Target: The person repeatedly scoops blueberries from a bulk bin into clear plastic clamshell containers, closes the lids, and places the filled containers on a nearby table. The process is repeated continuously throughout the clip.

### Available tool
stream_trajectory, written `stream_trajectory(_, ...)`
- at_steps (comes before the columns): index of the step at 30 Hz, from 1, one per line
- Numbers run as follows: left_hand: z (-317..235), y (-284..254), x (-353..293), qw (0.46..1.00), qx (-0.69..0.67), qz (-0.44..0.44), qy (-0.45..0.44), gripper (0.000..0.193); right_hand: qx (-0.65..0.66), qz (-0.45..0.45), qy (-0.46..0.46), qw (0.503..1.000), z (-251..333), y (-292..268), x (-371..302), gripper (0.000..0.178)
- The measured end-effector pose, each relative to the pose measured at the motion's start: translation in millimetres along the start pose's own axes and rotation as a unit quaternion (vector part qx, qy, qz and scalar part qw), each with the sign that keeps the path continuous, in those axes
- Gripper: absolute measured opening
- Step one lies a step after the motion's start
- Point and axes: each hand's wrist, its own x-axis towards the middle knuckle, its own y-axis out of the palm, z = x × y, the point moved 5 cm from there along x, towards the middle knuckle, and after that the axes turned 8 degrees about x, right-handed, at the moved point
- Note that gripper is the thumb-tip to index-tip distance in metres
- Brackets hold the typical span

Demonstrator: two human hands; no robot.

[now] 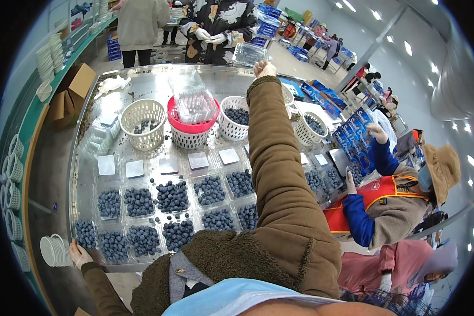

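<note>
Above the far edge of the metal table (152,79), my right hand (265,69) is extended, its fingers pinching the near edge of a clear plastic container (250,54). At the near left corner, my left hand (80,254) touches the table edge; I cannot tell whether its fingers are spread or pressed together. Just beside it are a tray of blueberries (85,234) and a white basket stack (56,251). Farther out, a red basin (185,125) holds nested clear containers (190,102). To the right stands a co-worker in a red apron (376,192).

Right sleeve (279,163) partly hides blueberries (247,216); distant workers (332,51) look indistinct.
</note>
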Motion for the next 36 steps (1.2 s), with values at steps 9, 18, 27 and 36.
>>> stream_trajectory(9,-3.9,-8.3,1.4,0.993,-0.105,-0.008,-0.048,0.028,0.014,0.049,0.004,0.999,-7.9,7.8,-12.9,0.018)
stream_trajectory(18,-350.3,-132.1,130.6,0.736,-0.642,0.137,0.166,0.040,-0.055,0.239,0.039,0.969,-13.0,30.4,-113.9,0.017)
stream_trajectory(27,-631.5,-101.3,115.1,0.303,-0.802,0.514,0.028,0.064,-0.209,0.375,0.024,0.903,3.9,-29.1,-235.5,0.029)
stream_trajectory(36,-682.7,-49.7,95.0,0.339,-0.773,0.528,-0.087,0.021,-0.586,0.154,-0.189,0.773,44.7,-37.2,-248.1,0.032)
